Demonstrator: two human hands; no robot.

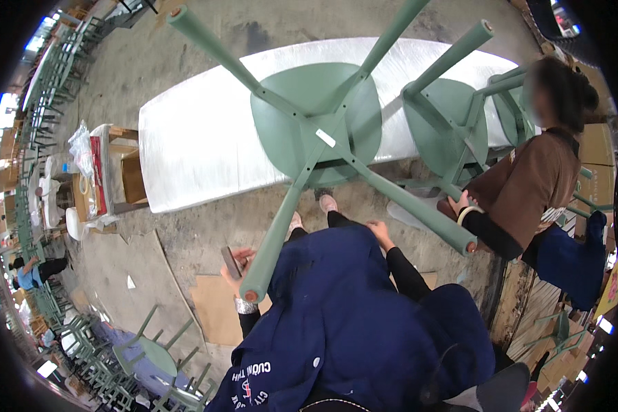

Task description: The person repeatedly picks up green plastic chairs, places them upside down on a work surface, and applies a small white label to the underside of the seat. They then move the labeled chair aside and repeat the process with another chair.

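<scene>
A green chair (353, 127) lies upside down on a white-covered table (192, 137), its legs spread upward toward me. A small white label (325, 138) sits where the leg braces cross. My left hand (238, 264) is closed around a small brown block (231, 262), close beside the end of the near left leg (275, 240). My right hand (380, 232) hangs empty in front of my apron, below the near right leg (419, 206), its fingers loosely apart and not touching the chair.
On the right a co-worker in brown (529, 185) grips a leg of a second upturned green chair (443, 117). A crate-like stand (127, 172) with plastic wrapping stands off the table's left end. Several green chairs (154, 353) are at lower left; flattened cardboard (216, 309) lies by my feet.
</scene>
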